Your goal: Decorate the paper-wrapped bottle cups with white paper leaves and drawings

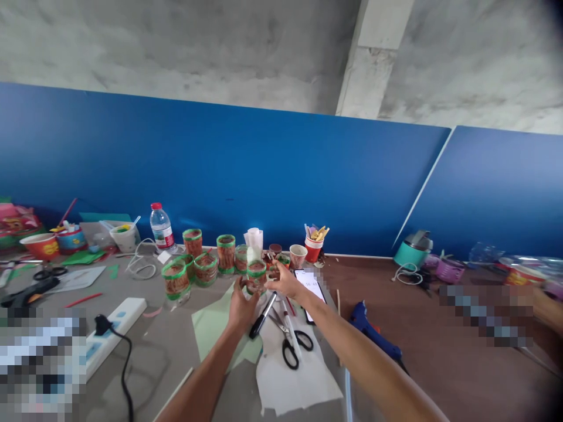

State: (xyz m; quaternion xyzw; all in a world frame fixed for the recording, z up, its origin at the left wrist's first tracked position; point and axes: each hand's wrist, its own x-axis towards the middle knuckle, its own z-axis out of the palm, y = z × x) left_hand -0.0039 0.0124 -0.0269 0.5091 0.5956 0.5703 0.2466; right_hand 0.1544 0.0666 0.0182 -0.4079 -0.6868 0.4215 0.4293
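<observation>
Green-rimmed jar (256,273) at the two hands, beyond the black-handled scissors (285,335).
Far left beyond the scissors, a white cup (125,239) holds slim handles (136,221), beside a red-capped bottle (162,230); closer in, green-edged brown pots (226,259) crowd together, leaving little sideways room. The left hand (243,303) curls narrowly round the jar's left side. Past the scissors' tips, the jar faces mouth up, long axis near vertical. The right hand (285,282) bends its fingers at the other side; I cannot tell whether they grip. Right and beyond the scissors, a red cup (312,253) holds pale sticks (322,233) near the blue partition's (264,164) foot; rightward, brown tabletop (424,328) stretches past a blue glue gun (376,334).
</observation>
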